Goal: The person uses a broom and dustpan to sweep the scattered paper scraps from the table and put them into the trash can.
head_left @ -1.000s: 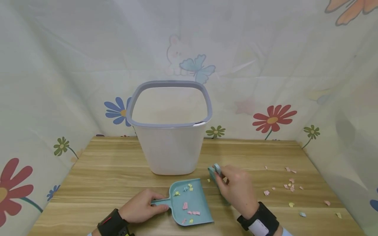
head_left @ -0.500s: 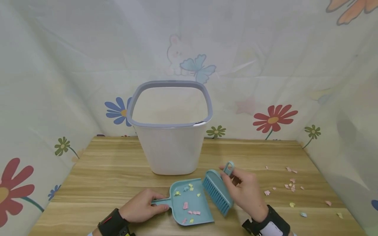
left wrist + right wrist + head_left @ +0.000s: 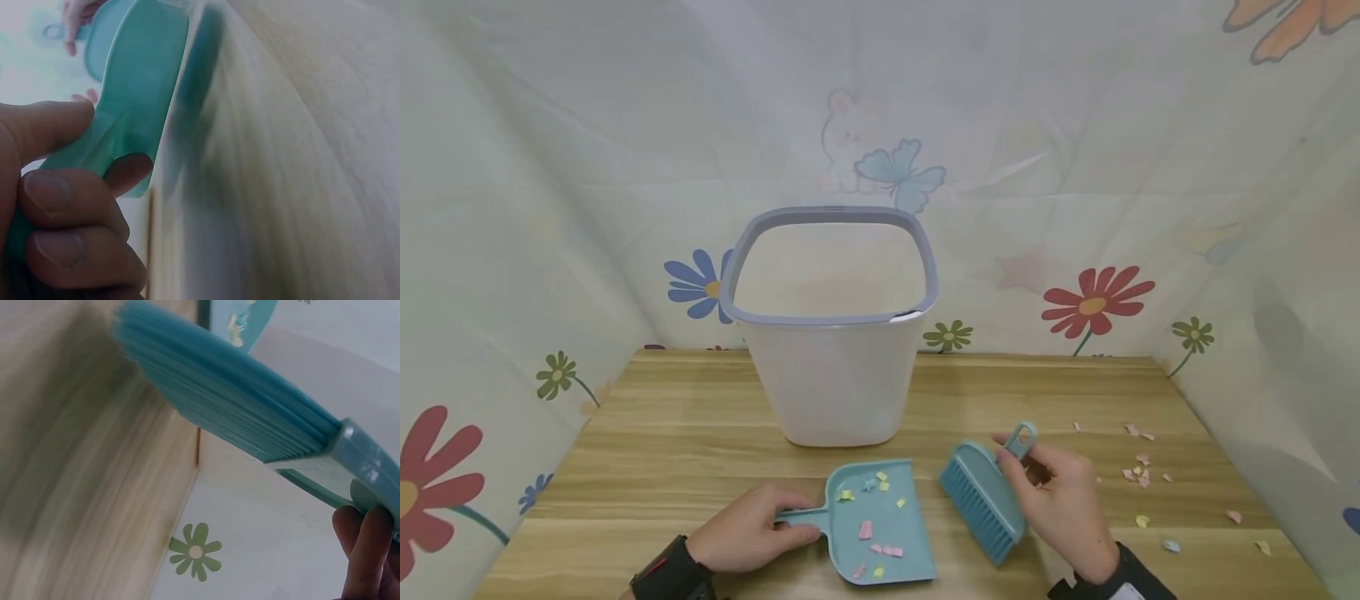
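Observation:
In the head view my left hand [image 3: 754,528] grips the short handle of a teal dustpan [image 3: 880,492], whose flat mouth faces right. Pink, yellow and blue paper scraps [image 3: 866,530] lie in the pan. The left wrist view shows thumb and fingers curled round the dustpan handle [image 3: 94,147]. To the right of the pan, my right hand [image 3: 1063,500] holds a small teal hand brush [image 3: 988,496] by its looped handle. Its bristles [image 3: 225,381] point down and left, a short gap away from the pan's lip.
Behind the dustpan stands a tall white bin [image 3: 838,383] with a grey-blue rim. More paper scraps [image 3: 1138,475] are scattered over the right side of the wooden table [image 3: 685,417]. A flower-printed curtain [image 3: 1037,167] surrounds the table's back and sides.
The brush swept left to the pan's lip, tipping so its bristles show, then drew back right. Another yellow scrap now lies in the pan. The dustpan has shifted slightly left.

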A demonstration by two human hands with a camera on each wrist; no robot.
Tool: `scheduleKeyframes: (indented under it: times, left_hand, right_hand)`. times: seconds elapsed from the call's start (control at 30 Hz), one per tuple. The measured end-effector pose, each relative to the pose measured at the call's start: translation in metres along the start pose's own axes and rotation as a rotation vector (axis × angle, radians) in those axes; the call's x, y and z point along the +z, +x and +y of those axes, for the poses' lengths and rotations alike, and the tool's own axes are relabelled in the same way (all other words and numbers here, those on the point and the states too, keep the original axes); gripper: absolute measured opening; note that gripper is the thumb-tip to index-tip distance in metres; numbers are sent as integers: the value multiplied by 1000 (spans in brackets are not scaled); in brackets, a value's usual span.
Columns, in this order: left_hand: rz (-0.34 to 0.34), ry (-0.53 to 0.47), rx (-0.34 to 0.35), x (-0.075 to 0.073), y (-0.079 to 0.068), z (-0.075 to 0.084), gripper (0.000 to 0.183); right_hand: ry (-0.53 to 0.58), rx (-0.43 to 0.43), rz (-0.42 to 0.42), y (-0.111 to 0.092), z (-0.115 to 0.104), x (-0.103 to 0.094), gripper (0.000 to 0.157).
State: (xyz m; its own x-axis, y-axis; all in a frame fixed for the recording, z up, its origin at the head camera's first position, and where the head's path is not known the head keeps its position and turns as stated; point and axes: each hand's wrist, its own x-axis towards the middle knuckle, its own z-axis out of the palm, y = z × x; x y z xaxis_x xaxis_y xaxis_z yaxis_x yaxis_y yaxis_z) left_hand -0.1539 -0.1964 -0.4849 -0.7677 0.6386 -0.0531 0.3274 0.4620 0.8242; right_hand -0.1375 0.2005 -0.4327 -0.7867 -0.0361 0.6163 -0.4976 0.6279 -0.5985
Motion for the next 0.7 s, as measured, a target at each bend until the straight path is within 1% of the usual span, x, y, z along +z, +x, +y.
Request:
scheduleKeyframes:
  times: [0.1, 0.17, 0.23, 0.37, 0.47, 0.6, 0.63, 0.7]
  left_hand:
    - [21, 8, -8, -7, -11, -4, 30]
    - [40, 21, -21, -14, -22, -5, 33]
    - [47, 15, -38, -23, -35, -6, 33]
    - [72, 9, -90, -44, -64, -7, 30]
    - [122, 36, -174, -61, -89, -10, 33]
    - [197, 82, -332, -84, -119, -13, 44]
    - [222, 103, -357, -90, -124, -14, 45]
    - [272, 157, -383, -103, -135, -13, 45]
  right_hand:
    - [13, 54, 4, -4, 3, -5, 20]
    - [25, 87, 7, -7, 5, -8, 19]
    - [27, 128, 9, -10, 7, -11, 17]
    - [11, 199, 10, -20, 11, -19, 14]
    - [-4, 258, 17, -27, 15, -25, 13]
    - [6, 316, 31, -36, 22, -34, 13]
    - [14, 335, 35, -38, 24, -36, 13]
    - [23, 367, 42, -41, 27, -39, 13]
